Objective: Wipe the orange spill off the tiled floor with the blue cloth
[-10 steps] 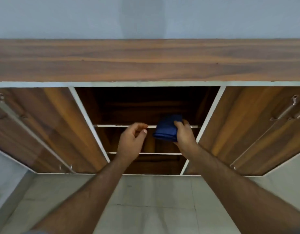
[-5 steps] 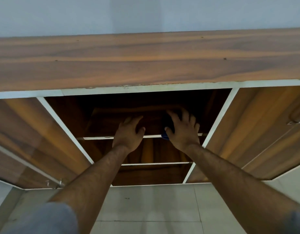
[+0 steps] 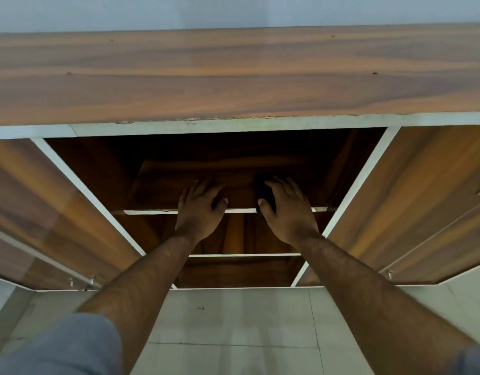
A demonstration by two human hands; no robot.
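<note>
The blue cloth (image 3: 265, 194) lies on the upper shelf (image 3: 149, 211) of the open wooden cabinet. Only a dark strip of it shows beside my thumb. My right hand (image 3: 287, 212) lies over the cloth with its fingers spread, pressing it onto the shelf. My left hand (image 3: 199, 209) rests on the same shelf a little to the left, fingers reaching forward and holding nothing. No orange spill shows on the visible part of the tiled floor (image 3: 247, 320).
The cabinet's wooden top (image 3: 233, 77) juts out above my hands. Its left door (image 3: 44, 212) and right door (image 3: 422, 198) stand open on either side. A lower shelf (image 3: 244, 255) sits beneath. A small dark speck (image 3: 200, 308) marks the floor.
My right hand carried the cloth from in front of the cabinet onto the upper shelf and spread flat over it. My left hand moved onto the shelf too. The view came closer.
</note>
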